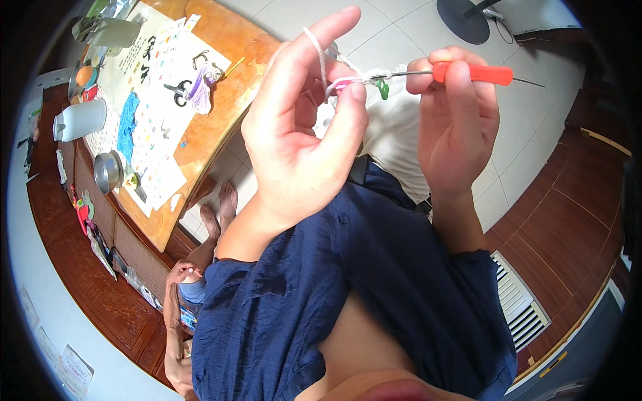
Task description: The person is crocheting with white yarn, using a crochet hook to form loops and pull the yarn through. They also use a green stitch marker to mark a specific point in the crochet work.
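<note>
My right hand grips a crochet hook by its red handle, its thin metal shaft pointing left. At the shaft's tip is a small piece of white and pink crochet work, pinched between the thumb and fingers of my left hand. White yarn loops over the raised left index finger. A green stitch marker hangs from the work beside the hook. My fingers partly cover the crochet piece, and the hook's very tip is hard to make out.
At left, a wooden table bears black scissors, a purple and white crocheted piece, blue crochet, a metal cup and a white container. Another person's hand rests at lower left. A round black stand base stands on the floor.
</note>
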Motion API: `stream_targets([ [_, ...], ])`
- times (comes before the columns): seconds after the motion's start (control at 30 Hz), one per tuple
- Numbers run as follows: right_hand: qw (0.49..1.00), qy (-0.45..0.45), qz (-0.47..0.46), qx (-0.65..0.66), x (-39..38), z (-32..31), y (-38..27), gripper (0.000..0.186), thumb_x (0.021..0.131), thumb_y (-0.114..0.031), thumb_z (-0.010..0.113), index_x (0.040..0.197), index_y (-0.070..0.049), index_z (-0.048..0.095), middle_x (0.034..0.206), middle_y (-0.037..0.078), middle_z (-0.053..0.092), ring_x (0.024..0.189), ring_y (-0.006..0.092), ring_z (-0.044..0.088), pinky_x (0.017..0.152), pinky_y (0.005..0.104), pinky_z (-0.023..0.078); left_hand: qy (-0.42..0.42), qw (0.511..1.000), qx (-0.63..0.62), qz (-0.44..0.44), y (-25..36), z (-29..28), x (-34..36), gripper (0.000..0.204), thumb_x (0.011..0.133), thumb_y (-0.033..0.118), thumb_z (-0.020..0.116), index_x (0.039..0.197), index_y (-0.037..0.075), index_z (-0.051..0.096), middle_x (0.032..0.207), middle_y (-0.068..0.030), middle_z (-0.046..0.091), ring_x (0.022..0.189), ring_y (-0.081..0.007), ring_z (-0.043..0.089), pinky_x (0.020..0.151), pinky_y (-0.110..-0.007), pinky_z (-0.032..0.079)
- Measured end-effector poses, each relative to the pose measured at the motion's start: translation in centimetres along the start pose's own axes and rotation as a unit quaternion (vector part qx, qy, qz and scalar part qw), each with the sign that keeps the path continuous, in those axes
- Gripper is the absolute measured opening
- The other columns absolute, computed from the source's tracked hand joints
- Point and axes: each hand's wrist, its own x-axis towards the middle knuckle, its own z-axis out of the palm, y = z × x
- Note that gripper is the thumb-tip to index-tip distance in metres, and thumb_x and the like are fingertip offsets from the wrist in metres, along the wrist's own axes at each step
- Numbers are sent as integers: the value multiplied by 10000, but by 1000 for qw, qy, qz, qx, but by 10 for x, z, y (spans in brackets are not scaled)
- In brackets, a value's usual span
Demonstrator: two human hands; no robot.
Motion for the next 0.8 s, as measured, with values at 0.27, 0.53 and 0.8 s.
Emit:
stream_targets([
  [0.27,992,-40,-97,-71,-4,8,-1,186,989,-105,556,1089,47,596,935,125,666,812,175,681,761,270,542,26,993,110,28,-6,-3,4,495,880,-36,619,1362,-40,503,857,21,550,779,-47,504,696,-177,400],
  [0.53,996,-32,-66,-60,-8,6,-2,187,998,-120,549,1078,40,605,961,121,659,809,176,680,753,272,540,34,994,96,24,-6,-2,1,502,881,-33,620,1368,-31,499,854,18,546,780,-47,506,694,-176,399],
  [0.8,1000,-14,-12,-5,-7,5,-2,226,1010,-169,542,1055,35,627,969,107,652,802,186,677,743,282,524,20,990,134,41,-4,-6,2,479,890,-29,617,1357,-33,513,868,11,555,797,-53,520,716,-179,413],
])
